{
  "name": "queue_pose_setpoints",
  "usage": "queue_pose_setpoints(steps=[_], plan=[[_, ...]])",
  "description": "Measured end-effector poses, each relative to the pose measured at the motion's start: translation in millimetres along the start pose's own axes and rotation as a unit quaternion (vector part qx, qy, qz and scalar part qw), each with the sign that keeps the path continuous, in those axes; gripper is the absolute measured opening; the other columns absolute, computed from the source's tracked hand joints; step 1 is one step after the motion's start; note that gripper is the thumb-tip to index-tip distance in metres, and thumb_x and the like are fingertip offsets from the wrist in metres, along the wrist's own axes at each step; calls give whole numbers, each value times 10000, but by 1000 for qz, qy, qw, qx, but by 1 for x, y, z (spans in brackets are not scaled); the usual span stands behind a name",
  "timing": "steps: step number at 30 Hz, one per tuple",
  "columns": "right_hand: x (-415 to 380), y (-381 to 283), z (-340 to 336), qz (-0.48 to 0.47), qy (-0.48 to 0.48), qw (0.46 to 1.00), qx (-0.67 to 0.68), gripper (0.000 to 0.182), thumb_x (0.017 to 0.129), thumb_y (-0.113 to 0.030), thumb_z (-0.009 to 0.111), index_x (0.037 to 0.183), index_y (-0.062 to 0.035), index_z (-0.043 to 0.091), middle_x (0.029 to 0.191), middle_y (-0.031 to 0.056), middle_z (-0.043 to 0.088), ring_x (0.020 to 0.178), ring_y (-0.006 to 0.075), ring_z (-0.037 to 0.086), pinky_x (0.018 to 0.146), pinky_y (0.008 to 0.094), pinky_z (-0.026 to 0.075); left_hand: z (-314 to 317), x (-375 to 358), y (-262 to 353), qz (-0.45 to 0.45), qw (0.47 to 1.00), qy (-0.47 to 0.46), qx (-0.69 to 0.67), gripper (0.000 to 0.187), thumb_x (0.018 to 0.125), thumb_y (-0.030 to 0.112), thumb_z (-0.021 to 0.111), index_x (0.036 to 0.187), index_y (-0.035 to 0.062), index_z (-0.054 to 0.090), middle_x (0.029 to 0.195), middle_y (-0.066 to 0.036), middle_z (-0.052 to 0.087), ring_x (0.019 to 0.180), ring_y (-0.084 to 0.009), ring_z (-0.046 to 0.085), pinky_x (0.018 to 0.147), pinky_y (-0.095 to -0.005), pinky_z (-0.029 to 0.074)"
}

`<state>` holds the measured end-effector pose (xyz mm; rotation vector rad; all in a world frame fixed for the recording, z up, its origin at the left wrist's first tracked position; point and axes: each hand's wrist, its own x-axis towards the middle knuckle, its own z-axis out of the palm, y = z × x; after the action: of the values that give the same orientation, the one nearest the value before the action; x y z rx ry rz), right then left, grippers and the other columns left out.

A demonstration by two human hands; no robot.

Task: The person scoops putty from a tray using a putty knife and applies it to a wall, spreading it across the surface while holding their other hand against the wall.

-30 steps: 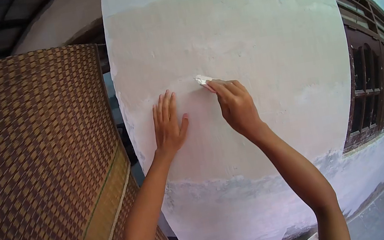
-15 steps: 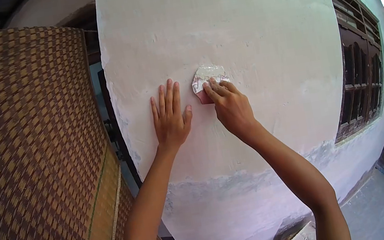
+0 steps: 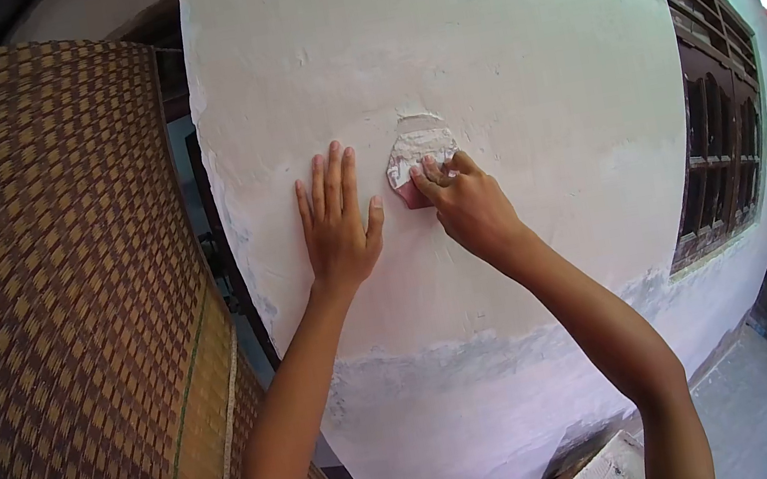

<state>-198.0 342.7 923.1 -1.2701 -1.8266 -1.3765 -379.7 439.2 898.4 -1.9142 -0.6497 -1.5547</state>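
Observation:
Fingers stretched out, my left hand (image 3: 336, 222) lies flat against the pale plastered wall (image 3: 395, 309). To its right, my right hand (image 3: 468, 200) grips a small reddish scraper (image 3: 414, 196) that is coated with white paste. The fingertips press on the scraper's face, and its upper edge meets the wall. A small ridge of white paste (image 3: 419, 119) shows on the wall just above the scraper. The thumb of my right hand is mostly hidden.
A brown and tan woven mat (image 3: 73, 261) hangs at the left. A dark wooden window (image 3: 717, 108) is set in the wall at the right. A container with white paste (image 3: 606, 476) stands low, beside my right forearm.
The view has shifted slightly. My right hand and the scraper remain at nearly the same spot, and a paste ridge now shows above the scraper. My left hand stays flat on the wall.

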Motion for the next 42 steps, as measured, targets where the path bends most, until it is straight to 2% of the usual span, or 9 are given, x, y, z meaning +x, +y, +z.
queue_pose_setpoints(steps=[8,10,13,16,18,27,33,37,42], plan=[[-38,-14,-28,-3,-31,999,42,420,804,13,596,1221,-17,634,1201,155,675,1042,314,654,696,357,609,-1,3,-3,14,1000,9,6,664,954,292,483,1542,59,283,1604,-112,284,1478,-297,266,1201,-527,154],[-34,-14,-26,2,110,992,67,337,801,2,607,1125,-58,678,1089,110,719,893,269,680,672,361,587,3,3,-5,15,999,14,25,662,957,302,473,1544,62,283,1606,-108,283,1478,-288,266,1203,-518,154],[-14,-5,-31,28,142,985,98,246,794,-13,622,1015,-88,700,956,79,736,770,250,662,662,378,556,7,1,-5,16,998,21,55,659,960,324,453,1546,71,287,1608,-99,284,1481,-272,265,1208,-506,151],[14,19,-37,126,185,956,191,97,842,-45,649,938,-60,658,787,153,667,742,350,620,659,444,501,8,1,-7,18,998,23,61,656,962,342,439,1546,78,296,1609,-88,288,1484,-260,261,1211,-500,144],[34,41,-38,184,218,917,280,143,866,-95,679,947,-2,606,822,226,644,756,404,608,675,470,476,6,0,-7,19,998,22,58,655,962,349,435,1545,81,301,1609,-82,290,1486,-255,258,1212,-498,141],[79,87,-41,100,101,971,192,229,873,-164,696,1008,9,631,839,212,650,784,384,613,713,456,489,4,1,-6,16,998,10,60,673,957,356,443,1552,86,283,1612,-76,286,1492,-250,243,1214,-501,130],[81,95,-42,233,201,864,399,287,877,-199,691,1066,14,654,873,209,695,779,365,665,733,420,518,2,1,-5,16,998,7,67,678,952,352,452,1552,86,283,1615,-74,278,1494,-252,234,1214,-505,128],[76,71,-32,195,125,947,223,266,876,-187,687,1052,10,655,925,252,678,885,397,653,787,451,507,4,0,-6,17,998,9,61,685,945,352,460,1552,88,283,1614,-75,281,1492,-258,237,1214,-510,128],[82,93,-32,263,220,875,341,263,883,-189,677,1016,35,639,939,259,670,848,399,656,755,460,509,5,0,-6,15,998,6,64,690,943,357,458,1554,91,278,1616,-75,273,1491,-267,237,1215,-512,124]])
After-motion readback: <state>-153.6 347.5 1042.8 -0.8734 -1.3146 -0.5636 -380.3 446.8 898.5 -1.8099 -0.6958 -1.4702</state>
